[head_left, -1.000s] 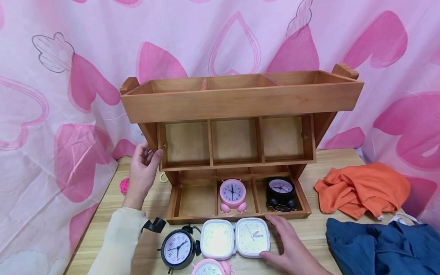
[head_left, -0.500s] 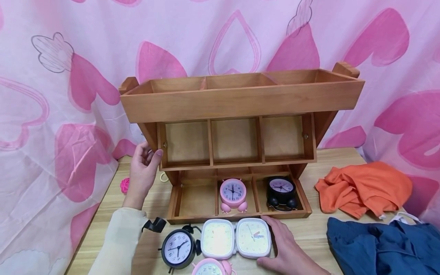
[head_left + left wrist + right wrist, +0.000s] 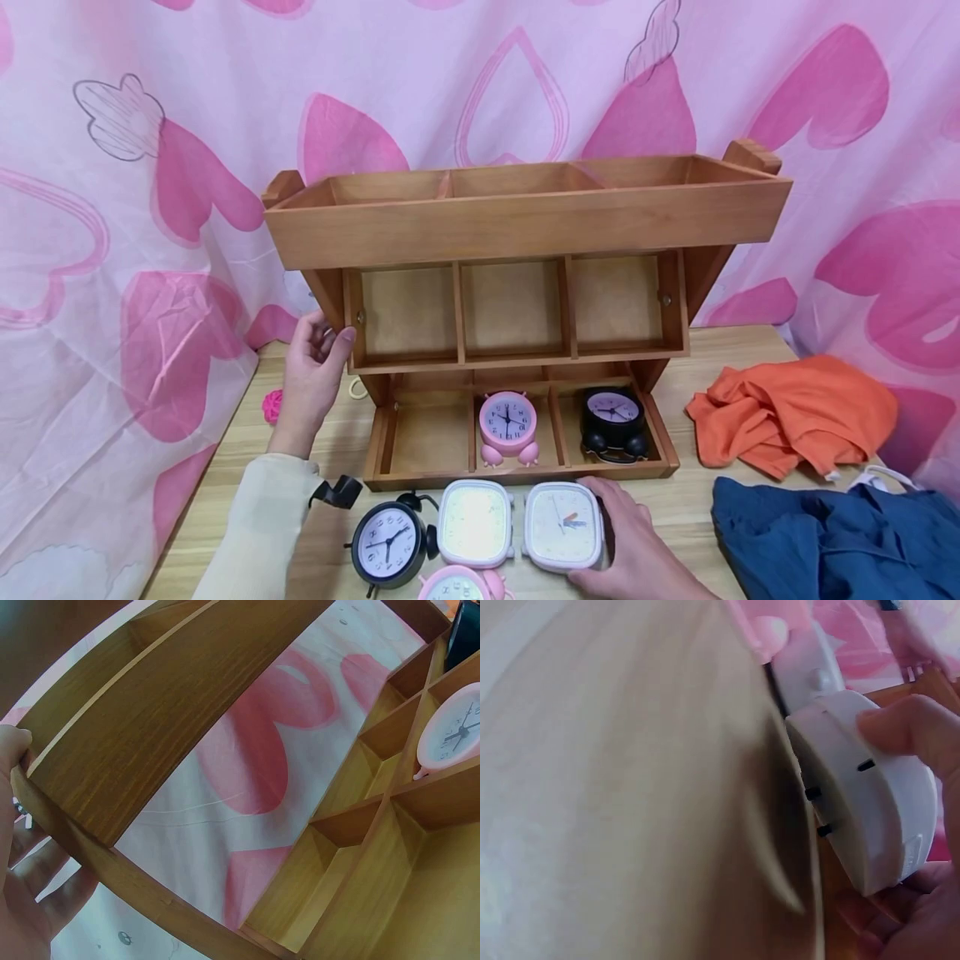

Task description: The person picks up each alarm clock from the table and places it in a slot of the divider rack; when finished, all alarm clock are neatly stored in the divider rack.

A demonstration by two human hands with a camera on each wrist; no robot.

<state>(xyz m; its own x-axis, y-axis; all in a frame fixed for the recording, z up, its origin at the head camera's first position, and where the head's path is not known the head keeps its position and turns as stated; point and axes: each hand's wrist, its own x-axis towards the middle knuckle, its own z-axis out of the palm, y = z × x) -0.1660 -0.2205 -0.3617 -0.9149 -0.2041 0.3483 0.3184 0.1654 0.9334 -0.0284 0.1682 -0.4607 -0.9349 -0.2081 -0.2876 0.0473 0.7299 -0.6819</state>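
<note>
My right hand (image 3: 630, 550) grips a white square alarm clock (image 3: 558, 525) by its edges. In the right wrist view the thumb presses one side of that clock (image 3: 862, 795) and the fingers curl round the other. My left hand (image 3: 315, 375) holds the left side of the tiered wooden organizer (image 3: 525, 229), thumb in front and fingers behind its side panel. Left of the held clock lie another white square clock (image 3: 474, 523), a black twin-bell clock (image 3: 386, 543) and a partly cut-off pink clock (image 3: 453, 586).
In the organizer's bottom tray (image 3: 427, 481) sit a pink alarm clock (image 3: 507, 423) and a black one (image 3: 613, 421). Orange cloth (image 3: 795, 412) and dark blue cloth (image 3: 832, 542) lie at the right. A small pink ball (image 3: 272, 406) lies at the left, before a heart-patterned curtain (image 3: 217, 83).
My right hand has closed round the right white clock and drawn it slightly right, opening a gap from the other white clock. My left hand stays on the organizer.
</note>
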